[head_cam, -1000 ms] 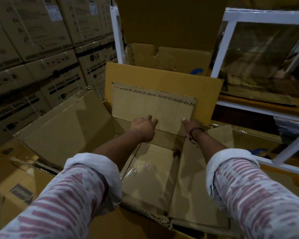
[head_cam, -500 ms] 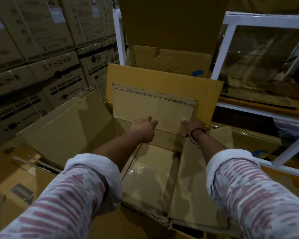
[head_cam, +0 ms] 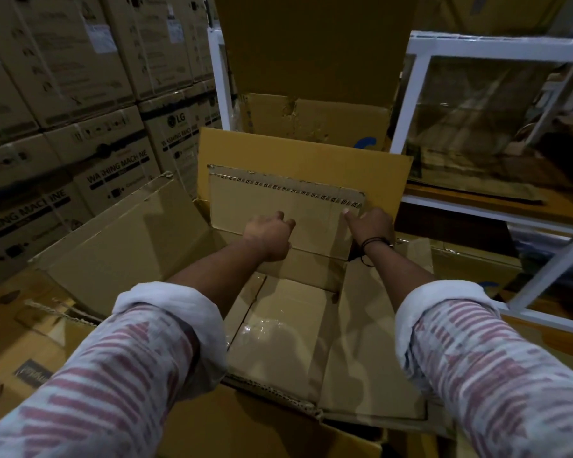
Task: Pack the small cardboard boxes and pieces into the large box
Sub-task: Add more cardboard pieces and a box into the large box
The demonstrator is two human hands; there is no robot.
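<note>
— Left of both hands, what fills the frame?
— Stacked washing-machine cartons (head_cam: 80, 127), rising out of view. Right of the hands stands a white metal rack (head_cam: 493, 47) with flattened cardboard on its shelves.

— And under the outstretched arms?
— The large box (head_cam: 119, 246), its flaps open. One flap leans out to the left of the left hand, and the far flap stands up beyond the fingertips. Flat cardboard sheets (head_cam: 288, 312) lie on the box floor beneath the forearms, one with a strip of shiny clear tape.

— Which piece is being handled?
— A cardboard piece (head_cam: 278, 206) with a ragged, corrugated top edge. It stands upright inside the box against the far flap, directly in front of both hands.

— How are the hands set?
— The left hand (head_cam: 268, 238) has its fingers curled, knuckles against the lower face of the piece. Whether it grips anything cannot be told. The right hand (head_cam: 371, 226) pinches the piece at its right edge, thumb on the front and the other fingers hidden.

— Any smaller details?
— Rolled, patterned sleeves (head_cam: 119, 368) end below the elbows. A dark cord band (head_cam: 374, 242) circles the right wrist.
</note>
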